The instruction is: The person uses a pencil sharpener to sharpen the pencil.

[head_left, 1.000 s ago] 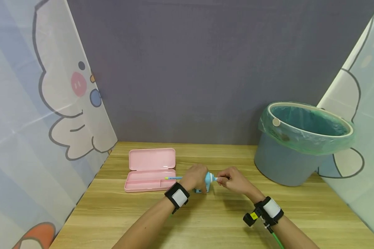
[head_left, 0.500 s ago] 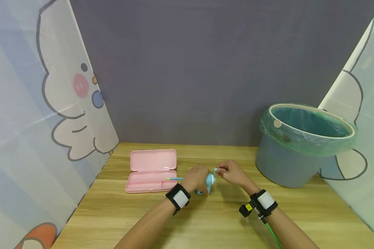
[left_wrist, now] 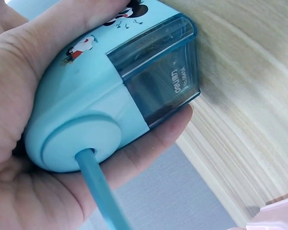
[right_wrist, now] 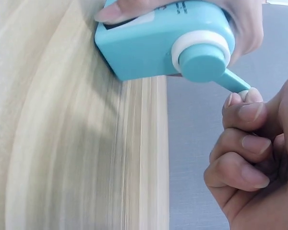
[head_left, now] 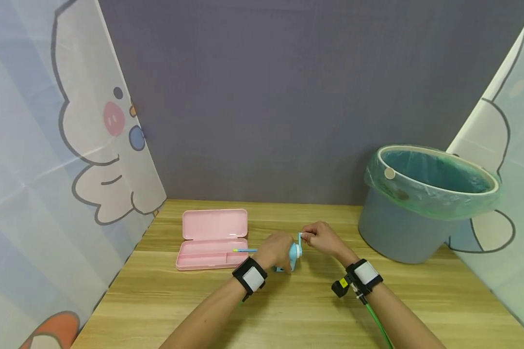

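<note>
A light blue crank pencil sharpener (right_wrist: 144,45) stands on the wooden table, its clear shavings drawer (left_wrist: 161,72) showing in the left wrist view. My left hand (head_left: 274,250) grips the sharpener's body from above, fingers and thumb wrapped round its sides. A blue pencil (left_wrist: 103,191) sticks out of the hole in the sharpener's front; in the head view its yellow end points left. With thumb and finger, my right hand (head_left: 323,238) pinches the knob at the end of the crank handle (right_wrist: 232,81), which stands up in the head view. The pencil's tip is hidden inside the sharpener.
An open pink pencil case (head_left: 201,260) lies to the left, its lid (head_left: 215,224) folded back and the pencil's end over it. At the right stands a grey-blue bin (head_left: 393,225) lined with a green bag. A dark grey panel (head_left: 262,106) rises behind the table.
My right hand has moved up and slightly left with the crank, which has turned from pointing toward that hand to standing upright. The left hand, sharpener and pencil have stayed in place.
</note>
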`<state>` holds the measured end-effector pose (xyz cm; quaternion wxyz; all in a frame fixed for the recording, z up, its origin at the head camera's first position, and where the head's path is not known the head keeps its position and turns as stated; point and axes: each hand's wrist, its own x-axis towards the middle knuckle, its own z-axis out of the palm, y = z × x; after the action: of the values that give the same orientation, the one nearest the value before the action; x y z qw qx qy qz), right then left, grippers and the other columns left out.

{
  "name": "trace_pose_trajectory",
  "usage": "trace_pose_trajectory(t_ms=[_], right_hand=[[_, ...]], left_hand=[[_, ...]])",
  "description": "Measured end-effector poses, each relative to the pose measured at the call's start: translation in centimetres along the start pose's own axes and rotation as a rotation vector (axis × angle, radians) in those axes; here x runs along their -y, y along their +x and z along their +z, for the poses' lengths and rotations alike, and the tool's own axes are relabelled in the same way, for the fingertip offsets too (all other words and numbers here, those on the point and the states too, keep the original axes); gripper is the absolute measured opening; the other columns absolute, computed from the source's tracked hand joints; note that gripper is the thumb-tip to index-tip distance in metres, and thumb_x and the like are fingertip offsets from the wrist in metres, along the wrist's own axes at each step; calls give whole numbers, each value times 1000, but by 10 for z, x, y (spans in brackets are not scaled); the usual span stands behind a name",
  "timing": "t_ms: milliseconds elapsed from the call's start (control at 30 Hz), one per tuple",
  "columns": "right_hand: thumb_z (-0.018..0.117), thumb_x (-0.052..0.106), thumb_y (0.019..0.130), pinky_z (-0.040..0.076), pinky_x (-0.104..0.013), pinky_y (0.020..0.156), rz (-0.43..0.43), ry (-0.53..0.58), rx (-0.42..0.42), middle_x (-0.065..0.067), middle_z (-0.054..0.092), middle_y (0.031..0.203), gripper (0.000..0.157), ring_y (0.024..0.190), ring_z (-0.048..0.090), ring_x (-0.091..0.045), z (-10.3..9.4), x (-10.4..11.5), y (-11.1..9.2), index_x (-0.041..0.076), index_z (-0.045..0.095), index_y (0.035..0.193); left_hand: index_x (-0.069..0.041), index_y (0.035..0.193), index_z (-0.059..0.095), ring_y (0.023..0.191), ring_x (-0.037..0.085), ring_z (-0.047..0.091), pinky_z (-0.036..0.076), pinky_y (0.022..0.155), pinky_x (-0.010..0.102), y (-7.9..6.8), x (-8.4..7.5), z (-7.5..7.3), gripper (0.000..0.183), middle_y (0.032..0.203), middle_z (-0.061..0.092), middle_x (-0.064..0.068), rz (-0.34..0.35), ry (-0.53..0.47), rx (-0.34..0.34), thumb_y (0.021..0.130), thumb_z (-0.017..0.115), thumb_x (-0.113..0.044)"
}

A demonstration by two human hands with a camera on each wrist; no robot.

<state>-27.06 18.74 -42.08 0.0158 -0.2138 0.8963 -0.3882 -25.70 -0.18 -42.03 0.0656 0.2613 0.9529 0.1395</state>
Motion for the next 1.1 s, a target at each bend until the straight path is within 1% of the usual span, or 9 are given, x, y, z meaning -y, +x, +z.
trace_pose_trajectory(t_ms=[100, 333, 400, 500, 567, 700, 833, 967, 1100], right_hand=[[55, 7, 103, 30, -22, 50, -5, -17, 9, 4, 48, 61, 29, 48, 31, -4, 3, -6, 3, -4, 68, 79], [57, 7, 100, 31, -20, 54, -15, -96, 84, 8, 49, 62, 26, 53, 36, -3, 10, -23, 5, 10, 71, 79], [57, 6, 100, 31, -20, 55, -5, -95, 93, 8, 50, 63, 25, 54, 37, -4, 12, -24, 4, 10, 72, 80], [57, 5, 98, 30, -20, 54, -28, -91, 95, 7, 48, 63, 25, 54, 36, -4, 15, -26, 2, 9, 71, 79], [57, 2, 95, 30, -19, 52, -45, -82, 127, 7, 51, 62, 23, 52, 36, -2, 18, -27, 0, 7, 70, 77], [58, -1, 88, 30, -18, 48, -24, -68, 197, 6, 57, 61, 21, 48, 37, -1, 25, -27, -7, 5, 70, 72], [58, 1, 90, 32, -17, 48, -13, -64, 205, 3, 63, 63, 23, 49, 40, -1, 29, -26, -11, 6, 71, 72], [58, 0, 92, 33, -17, 47, -20, -65, 223, 7, 59, 61, 26, 48, 40, -1, 31, -27, -15, 7, 70, 70], [57, 0, 93, 38, -19, 48, -25, -93, 243, 11, 57, 63, 29, 49, 42, -1, 31, -27, -21, 10, 69, 68]], left_hand=[[-11, 88, 69, 69, 11, 57, 50, 59, 23, -1, -1, 0, 46, 82, 63, -3, -4, 2, 0, 59, 102, -22], [-14, 87, 68, 69, 10, 56, 49, 59, 22, -2, -4, 4, 45, 80, 62, -5, 8, 31, -8, 59, 102, -25], [-13, 88, 68, 70, 10, 56, 50, 60, 22, -2, -4, 5, 47, 81, 63, -5, 9, 34, -10, 59, 102, -26], [-13, 89, 69, 69, 10, 56, 49, 60, 22, -3, -5, 4, 47, 81, 62, -5, 7, 37, -12, 59, 102, -26], [-13, 87, 69, 68, 10, 55, 48, 58, 22, -4, -5, 3, 45, 79, 62, -5, 8, 30, -12, 59, 102, -25], [-12, 84, 68, 64, 10, 54, 48, 55, 22, -4, -4, 2, 42, 77, 61, -4, 3, 20, -17, 61, 102, -23], [-12, 82, 68, 63, 10, 54, 47, 55, 22, -3, -2, -1, 41, 76, 60, -4, -10, 12, -25, 61, 101, -21], [-13, 79, 67, 63, 10, 54, 47, 54, 22, -3, -1, 0, 40, 75, 59, -5, -12, 5, -22, 61, 101, -21], [-14, 78, 67, 63, 10, 54, 47, 54, 23, -2, -1, 3, 41, 74, 59, -6, -4, 1, -24, 59, 102, -22]])
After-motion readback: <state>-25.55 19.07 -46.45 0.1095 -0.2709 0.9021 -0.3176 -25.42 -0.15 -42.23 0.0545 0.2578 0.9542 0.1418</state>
